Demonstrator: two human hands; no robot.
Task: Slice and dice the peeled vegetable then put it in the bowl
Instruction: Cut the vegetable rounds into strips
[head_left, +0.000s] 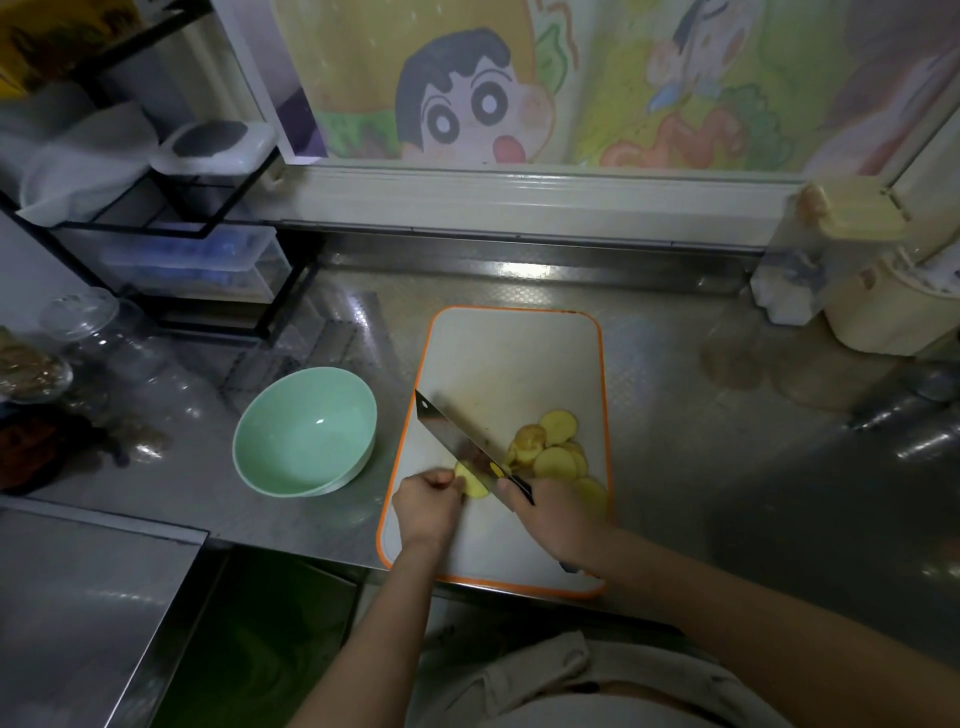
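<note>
A white cutting board (498, 353) with an orange rim lies on the steel counter. On it my left hand (428, 501) holds the small remaining piece of yellow peeled potato (475, 483) with curled fingers. My right hand (550, 514) grips the handle of a cleaver (452, 428), whose blade slants across the board with its edge against that piece. Several round potato slices (556, 447) lie in a pile to the right of the blade. A pale green bowl (304, 431) stands empty to the left of the board.
A black wire rack (208, 218) with plastic boxes stands at the back left, and glass jars (78, 332) sit at the far left. A cream container (883, 306) is at the back right. The steel counter (727, 415) reaches to a window ledge.
</note>
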